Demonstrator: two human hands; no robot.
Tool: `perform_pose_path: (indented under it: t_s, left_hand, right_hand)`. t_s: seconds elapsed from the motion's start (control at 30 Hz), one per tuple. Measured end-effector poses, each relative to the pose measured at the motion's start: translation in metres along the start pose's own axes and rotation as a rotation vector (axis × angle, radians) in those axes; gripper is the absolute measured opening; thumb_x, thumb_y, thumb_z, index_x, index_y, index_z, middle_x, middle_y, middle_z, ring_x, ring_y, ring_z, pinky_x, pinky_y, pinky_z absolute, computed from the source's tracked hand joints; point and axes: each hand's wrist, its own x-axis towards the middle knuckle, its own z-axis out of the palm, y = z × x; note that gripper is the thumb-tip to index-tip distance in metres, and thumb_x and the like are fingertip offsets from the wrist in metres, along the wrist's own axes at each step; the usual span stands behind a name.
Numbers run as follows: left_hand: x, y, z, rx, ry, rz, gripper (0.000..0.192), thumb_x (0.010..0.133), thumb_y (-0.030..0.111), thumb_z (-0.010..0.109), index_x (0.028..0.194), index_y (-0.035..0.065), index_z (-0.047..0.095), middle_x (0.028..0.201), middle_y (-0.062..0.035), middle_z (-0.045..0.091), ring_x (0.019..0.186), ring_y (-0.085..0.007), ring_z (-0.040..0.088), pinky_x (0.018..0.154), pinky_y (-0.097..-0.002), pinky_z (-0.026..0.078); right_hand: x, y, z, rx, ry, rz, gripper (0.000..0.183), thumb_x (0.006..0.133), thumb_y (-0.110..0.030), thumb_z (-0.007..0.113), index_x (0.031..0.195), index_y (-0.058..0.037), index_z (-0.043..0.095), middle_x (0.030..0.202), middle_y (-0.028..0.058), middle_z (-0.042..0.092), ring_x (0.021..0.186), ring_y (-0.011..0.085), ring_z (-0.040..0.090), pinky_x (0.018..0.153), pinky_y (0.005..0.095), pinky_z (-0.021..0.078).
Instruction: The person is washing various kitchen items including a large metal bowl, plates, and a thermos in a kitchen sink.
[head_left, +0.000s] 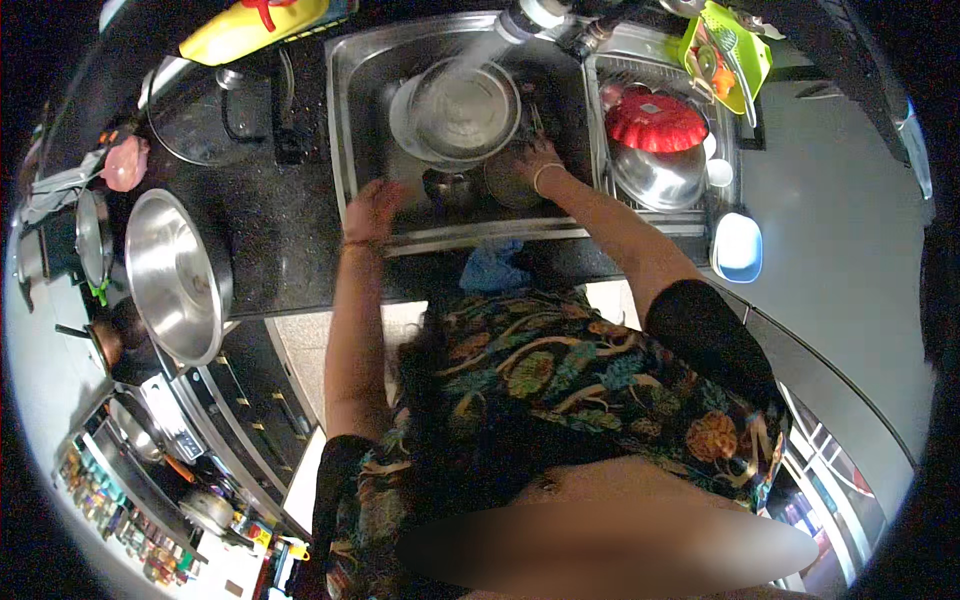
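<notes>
Inside the metal sink (346, 90), a round bowl (469, 112) sits under a stream of water from the faucet (529, 21). Another pale rim shows beneath the bowl on its left side. My right hand (541, 161) reaches into the sink at the bowl's lower right, over a dark round vessel (514, 180). Just beyond its fingers lie thin metal utensils (535, 116); whether it grips anything is unclear. My left hand (375, 206) is blurred above the sink's left rim, with no held thing visible. A small dark vessel (448, 187) lies between the hands.
Right of the sink, a rack holds a red fluted mold (656, 122) and a steel bowl (660, 176). Beside it stand a green utensil holder (727, 60) and a blue-white container (737, 247). On the left are a large steel basin (176, 277) and a glass lid (202, 120).
</notes>
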Motion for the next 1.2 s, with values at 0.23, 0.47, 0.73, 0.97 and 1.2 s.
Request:
perform_pose_path:
  t_s: [0.23,0.47,0.73,0.97,1.2]
  left_hand:
    - [0.181,-0.089,0.070,2.336,-0.007,0.745,0.028,0.084,0.031,0.051,0.098,0.0091,0.062,0.095,-0.0093,0.062,0.085,-0.0252,0.060,0.072,-0.0371,0.050]
    - [0.262,-0.090,0.083,1.611,0.037,1.465,0.038,0.085,0.025,0.041,0.119,0.0127,0.051,0.121,-0.0101,0.052,0.111,-0.0273,0.048,0.101,-0.0453,0.026]
    - [0.241,-0.089,0.060,1.834,-0.157,1.176,0.047,0.083,0.031,0.047,0.125,0.0101,0.045,0.116,-0.0122,0.055,0.100,-0.0240,0.055,0.087,-0.0384,0.040]
    - [0.150,-0.073,0.060,1.085,-0.168,0.129,0.058,0.079,0.018,0.055,0.133,0.0095,0.034,0.115,-0.0170,0.054,0.093,-0.0225,0.059,0.073,-0.0316,0.050]
    - [0.019,-0.046,0.079,0.182,-0.212,0.288,0.050,0.082,-0.001,0.050,0.128,0.0136,0.038,0.114,-0.0071,0.053,0.099,-0.0220,0.055,0.076,-0.0346,0.050]
  right_hand:
    - [-0.049,0.033,-0.029,0.299,-0.031,0.068,0.062,0.080,-0.057,0.041,0.130,-0.0201,0.038,0.131,0.0187,0.039,0.120,0.0357,0.038,0.100,0.0431,0.0303]
    - [-0.099,0.029,-0.027,0.557,0.163,0.146,0.054,0.071,-0.033,0.060,0.119,-0.0124,0.045,0.111,0.0159,0.054,0.100,0.0372,0.049,0.089,0.0432,0.0395]
    - [-0.099,0.025,-0.048,0.988,0.678,0.169,0.046,0.075,-0.024,0.058,0.118,-0.0114,0.046,0.101,0.0177,0.056,0.092,0.0393,0.050,0.085,0.0436,0.0417]
    - [-0.068,-0.004,-0.081,1.032,0.750,0.058,0.047,0.078,-0.027,0.056,0.122,-0.0123,0.046,0.124,0.0172,0.043,0.106,0.0378,0.046,0.092,0.0413,0.0387]
    - [-0.017,-0.013,-0.091,0.642,0.349,0.210,0.051,0.086,-0.031,0.043,0.135,-0.0206,0.031,0.145,0.0095,0.013,0.130,0.0334,0.018,0.105,0.0496,0.0165]
